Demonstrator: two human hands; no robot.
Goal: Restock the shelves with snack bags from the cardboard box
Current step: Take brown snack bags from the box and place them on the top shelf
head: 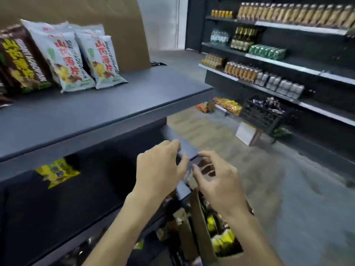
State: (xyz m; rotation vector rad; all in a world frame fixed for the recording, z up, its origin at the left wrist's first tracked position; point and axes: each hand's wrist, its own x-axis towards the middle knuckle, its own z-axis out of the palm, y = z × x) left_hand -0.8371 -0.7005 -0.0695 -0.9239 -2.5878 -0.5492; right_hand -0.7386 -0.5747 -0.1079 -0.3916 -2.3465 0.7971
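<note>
The person's left hand point(160, 166) and right hand point(215, 179) are raised side by side in front of the end of a dark grey shelf unit, close together but not touching. The left hand's fingers are loosely curled, their tips at the corner of the dark lower shelf edge point(184, 146); whether they press on it cannot be told through the blur. The right hand's fingers are spread and bent, thumb and forefinger apart, with nothing between them. Neither hand holds a bag.

Directly below the forearms stands the open brown cardboard box point(201, 233), its flaps upright, with yellow snack bags point(222, 239) showing inside at the right.

To the left, on the shadowed lower shelf, lies 1 yellow snack bag with dark print point(57, 172). Above it, the flat grey top shelf point(96, 114) carries 2 white snack bags with red lettering point(82, 60), leaning back side by side, and beside them at the far left a brown snack bag with yellow lettering point(21, 60). A tall brown cardboard sheet point(115, 25) stands behind these bags.

Across the grey floor point(288, 189), well apart from the hands, a black wall shelving unit point(288, 60) holds rows of bottles and cans, and a black plastic crate point(265, 112) of dark packets sits near its foot.
</note>
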